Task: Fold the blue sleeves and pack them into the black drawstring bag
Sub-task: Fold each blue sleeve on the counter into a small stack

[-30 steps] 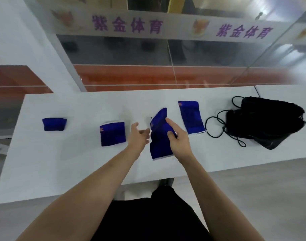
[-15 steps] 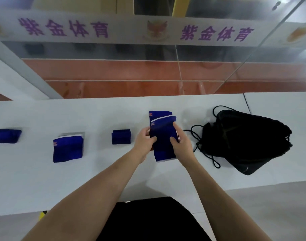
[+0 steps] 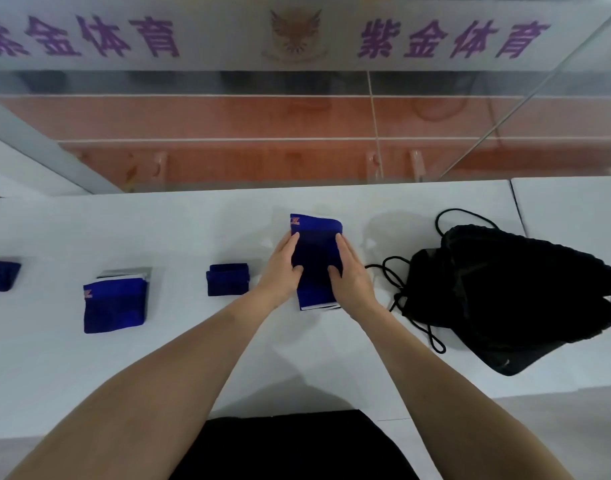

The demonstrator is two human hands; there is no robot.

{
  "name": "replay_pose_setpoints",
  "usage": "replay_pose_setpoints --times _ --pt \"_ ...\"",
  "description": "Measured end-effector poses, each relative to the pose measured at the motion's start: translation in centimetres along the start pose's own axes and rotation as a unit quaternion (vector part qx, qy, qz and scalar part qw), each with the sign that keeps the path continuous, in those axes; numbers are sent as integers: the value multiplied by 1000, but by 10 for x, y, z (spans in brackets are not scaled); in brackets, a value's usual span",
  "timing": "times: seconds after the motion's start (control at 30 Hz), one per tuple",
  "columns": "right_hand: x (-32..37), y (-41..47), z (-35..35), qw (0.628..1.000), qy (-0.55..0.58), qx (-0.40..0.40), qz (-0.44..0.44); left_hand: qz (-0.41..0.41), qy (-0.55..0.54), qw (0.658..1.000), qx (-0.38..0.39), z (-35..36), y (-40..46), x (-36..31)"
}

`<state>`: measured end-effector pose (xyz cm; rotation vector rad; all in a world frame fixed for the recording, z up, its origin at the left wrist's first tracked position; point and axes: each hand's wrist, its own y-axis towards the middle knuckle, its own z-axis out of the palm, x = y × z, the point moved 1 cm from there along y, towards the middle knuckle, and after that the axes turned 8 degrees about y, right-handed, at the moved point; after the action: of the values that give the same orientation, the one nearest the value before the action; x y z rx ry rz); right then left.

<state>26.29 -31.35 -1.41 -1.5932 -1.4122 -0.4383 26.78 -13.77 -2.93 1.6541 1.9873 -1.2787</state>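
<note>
A stack of long blue sleeves (image 3: 316,252) lies flat on the white table (image 3: 193,355), one on top of another. My left hand (image 3: 282,268) presses its left edge and my right hand (image 3: 349,273) presses its right edge, fingers spread along the sides. The black drawstring bag (image 3: 505,292) lies crumpled to the right, its cords (image 3: 397,289) trailing toward my right hand. Left of my hands sit a small folded blue sleeve (image 3: 228,279), a larger folded one (image 3: 114,304) and another at the frame's left edge (image 3: 1,275).
A glass partition (image 3: 297,126) with a frosted band of purple lettering rises right behind the table. A seam (image 3: 517,209) splits the table from a second white surface at the far right. My black clothing shows at the bottom.
The sleeve my right hand held up now lies on top of the other long sleeve. Both hands have come down onto its sides. My view has shifted right.
</note>
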Motion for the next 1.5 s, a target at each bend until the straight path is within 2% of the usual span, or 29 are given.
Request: replay_pose_setpoints --times 0.13,0.3,0.63,0.7,0.77,0.87,1.0,1.13,1.3,1.4,1.5 --pt "-6 9 9 995 -100 -4 7 -5 28 999 21 7 9 7" --pt "-14 14 16 986 -169 -13 4 -22 90 995 43 19 11 14" --pt "-26 15 21 970 -242 -25 4 -11 206 978 43 27 6 4" --pt "-27 13 21 973 -228 -34 0 -18 159 987 13 26 7 2" --pt "-28 13 22 977 -211 -36 -1 -40 29 998 -27 24 7 0" --pt "-29 13 20 979 -204 -30 -1 -96 -93 988 -73 17 11 -4" --pt "-27 15 16 973 -230 -23 -9 -163 -185 968 -40 14 19 -5" --pt "-27 12 14 973 -230 -1 -17 -188 -173 967 -6 19 23 -10" --pt "-24 7 12 980 -195 17 -26 -197 -148 969 -11 20 20 -19" --pt "-17 4 9 996 -88 -9 1 -182 -188 965 -14 16 10 -20" --pt "-1 4 4 989 94 -50 98 -122 -219 968 -19 9 -3 -23"
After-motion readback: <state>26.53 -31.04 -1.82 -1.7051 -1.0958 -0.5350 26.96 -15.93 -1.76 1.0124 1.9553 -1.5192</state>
